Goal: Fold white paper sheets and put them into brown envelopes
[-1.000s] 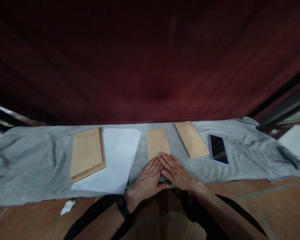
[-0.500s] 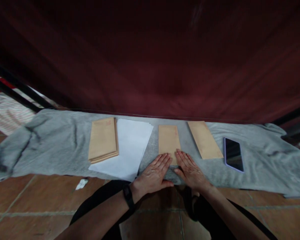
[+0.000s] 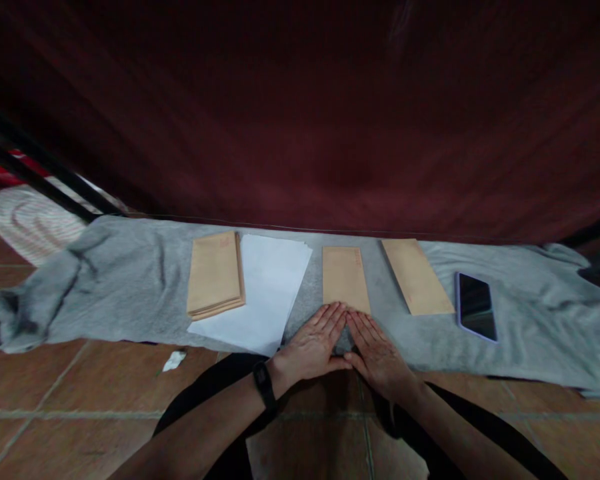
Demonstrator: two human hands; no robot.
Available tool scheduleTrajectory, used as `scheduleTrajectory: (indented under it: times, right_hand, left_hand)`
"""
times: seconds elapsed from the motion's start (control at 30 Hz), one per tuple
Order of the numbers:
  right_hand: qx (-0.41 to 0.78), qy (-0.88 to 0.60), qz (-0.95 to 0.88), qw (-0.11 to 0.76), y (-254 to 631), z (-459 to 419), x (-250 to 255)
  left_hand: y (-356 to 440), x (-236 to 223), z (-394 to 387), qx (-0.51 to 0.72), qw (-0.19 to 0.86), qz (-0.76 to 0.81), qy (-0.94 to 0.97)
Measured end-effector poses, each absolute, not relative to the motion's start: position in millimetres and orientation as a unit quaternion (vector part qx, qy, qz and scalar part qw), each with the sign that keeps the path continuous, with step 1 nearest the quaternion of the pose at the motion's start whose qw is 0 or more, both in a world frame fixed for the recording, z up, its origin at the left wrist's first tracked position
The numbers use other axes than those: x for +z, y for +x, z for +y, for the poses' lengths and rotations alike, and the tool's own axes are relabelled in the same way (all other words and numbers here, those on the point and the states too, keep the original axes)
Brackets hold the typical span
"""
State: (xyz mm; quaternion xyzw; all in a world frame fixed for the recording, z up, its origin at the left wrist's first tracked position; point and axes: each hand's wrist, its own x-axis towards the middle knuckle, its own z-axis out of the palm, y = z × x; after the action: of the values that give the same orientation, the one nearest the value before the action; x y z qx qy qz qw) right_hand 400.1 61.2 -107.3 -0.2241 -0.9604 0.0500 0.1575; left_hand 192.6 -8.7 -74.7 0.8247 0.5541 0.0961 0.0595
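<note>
A brown paper envelope (image 3: 344, 277) lies flat on the grey cloth in front of me, its near end covered by my fingers. My left hand (image 3: 314, 343) rests flat on that near end, fingers stretched out, a dark band on its wrist. Beside it my right hand (image 3: 379, 350) also lies flat, fingers extended, its fingertips meeting those of the left. Neither hand grips anything. To the left, a stack of brown envelopes (image 3: 216, 272) sits on white paper sheets (image 3: 270, 280). Right of the middle envelope lies another brown envelope (image 3: 417, 277), slanted.
A phone (image 3: 476, 307) with a purple edge lies on the grey cloth (image 3: 125, 287) at the right. Behind hangs a dark red curtain-like sheet (image 3: 300, 133). Dark bars (image 3: 60, 177) stand at the left. A crumpled white scrap (image 3: 174, 361) is on the tiled floor (image 3: 105, 387).
My hands have slid together along the near end of the middle envelope, so the fingertips and thumbs now meet. The whole view has shifted slightly.
</note>
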Motion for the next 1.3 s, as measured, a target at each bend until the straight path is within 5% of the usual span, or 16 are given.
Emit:
scheduleTrajectory:
  times: [1.3]
  right_hand:
    - [0.008,-0.308,-0.942,0.132,423,66,-103]
  left_hand:
    - [177,-101,-18,0.131,-0.044,0.593,0.793]
